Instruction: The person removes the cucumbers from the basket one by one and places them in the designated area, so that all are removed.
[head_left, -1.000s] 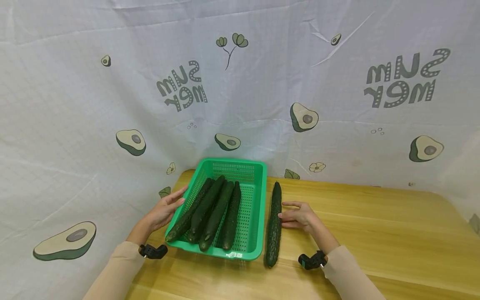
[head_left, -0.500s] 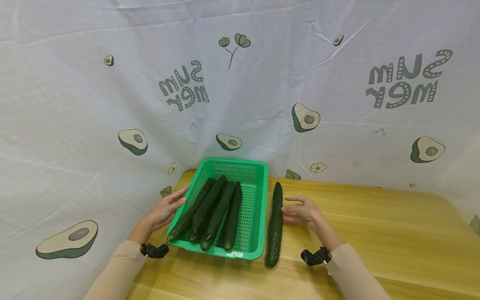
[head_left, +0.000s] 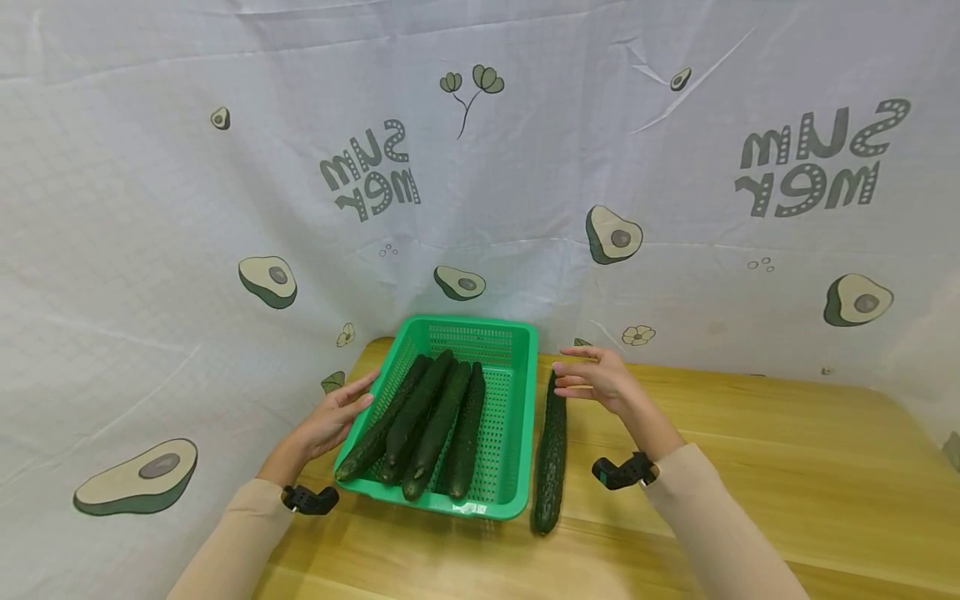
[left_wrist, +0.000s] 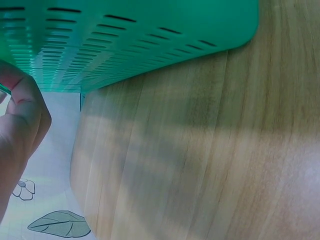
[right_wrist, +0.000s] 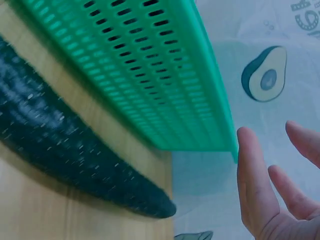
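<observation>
A green plastic basket (head_left: 521, 433) with slotted walls holds several dark green cucumbers (head_left: 442, 425) lying side by side. My left hand (head_left: 330, 421) grips its left rim; the left wrist view shows bent fingers (left_wrist: 22, 100) at the edge of the basket wall (left_wrist: 125, 45). One more cucumber (head_left: 551, 467) lies on the table just right of the basket. Over that cucumber's far end is my right hand (head_left: 600, 382), fingers spread and holding nothing. The right wrist view shows the fingers (right_wrist: 255, 175) raised apart from the cucumber (right_wrist: 75, 145), near the basket's far corner.
The wooden table (head_left: 750, 475) stretches to the right of the loose cucumber. A pale curtain (head_left: 525, 167) printed with avocados hangs right behind the table's back edge and along its left side. A black wrist camera sits on each wrist.
My right hand has left the middle of the loose cucumber and moved up and away toward its far end. The left hand stays at the basket rim; the cucumbers lie as before.
</observation>
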